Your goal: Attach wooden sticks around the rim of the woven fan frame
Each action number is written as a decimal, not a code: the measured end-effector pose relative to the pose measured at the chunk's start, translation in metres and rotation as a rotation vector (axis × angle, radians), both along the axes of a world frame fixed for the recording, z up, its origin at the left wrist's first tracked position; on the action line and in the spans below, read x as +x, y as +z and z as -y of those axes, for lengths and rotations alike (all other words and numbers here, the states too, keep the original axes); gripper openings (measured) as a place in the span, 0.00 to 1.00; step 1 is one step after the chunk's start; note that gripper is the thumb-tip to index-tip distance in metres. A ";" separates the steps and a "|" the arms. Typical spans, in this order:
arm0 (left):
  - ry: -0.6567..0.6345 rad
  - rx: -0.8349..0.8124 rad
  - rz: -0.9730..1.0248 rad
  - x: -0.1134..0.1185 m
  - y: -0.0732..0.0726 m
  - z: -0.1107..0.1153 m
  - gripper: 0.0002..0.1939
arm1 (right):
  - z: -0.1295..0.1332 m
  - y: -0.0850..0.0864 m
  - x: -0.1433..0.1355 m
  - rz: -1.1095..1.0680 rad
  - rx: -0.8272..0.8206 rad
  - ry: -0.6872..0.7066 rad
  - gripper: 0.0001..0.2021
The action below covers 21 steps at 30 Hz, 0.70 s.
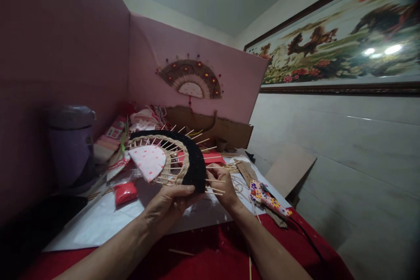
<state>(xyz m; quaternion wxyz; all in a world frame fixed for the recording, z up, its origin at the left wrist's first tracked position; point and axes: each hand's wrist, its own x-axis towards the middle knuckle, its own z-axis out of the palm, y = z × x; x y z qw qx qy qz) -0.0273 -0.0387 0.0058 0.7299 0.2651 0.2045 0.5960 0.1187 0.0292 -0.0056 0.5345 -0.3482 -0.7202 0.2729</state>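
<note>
A half-round handmade fan [195, 157] is held up over the table, tilted. It has a black outer band, a woven cord ring and thin wooden sticks poking out past its edge. At its centre sits a white half-circle [149, 161] with pink dots. My left hand [172, 203] grips the fan's lower edge, thumb on top of the black band. Near the right edge, the fingers of my right hand [221, 183] are closed by the protruding stick ends; the fingertips are partly hidden behind the sticks, so what they pinch is unclear.
A patterned glue gun [267, 199] with a black cord lies at right on cardboard. A red packet [125, 193] rests on the white sheet [108, 223], over a red cloth [210, 249]. Behind stand a lilac bin [72, 148] and a pink board [147, 61] bearing a finished-looking fan [193, 74].
</note>
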 end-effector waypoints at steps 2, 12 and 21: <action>-0.015 0.001 0.007 0.000 0.000 0.001 0.27 | 0.000 0.000 0.000 -0.024 -0.024 0.014 0.12; 0.001 -0.037 0.000 -0.001 0.010 0.005 0.24 | -0.008 0.010 0.019 -0.102 0.056 -0.296 0.17; -0.042 -0.015 0.023 -0.004 0.011 0.004 0.24 | -0.005 0.019 0.034 -0.077 0.171 -0.667 0.22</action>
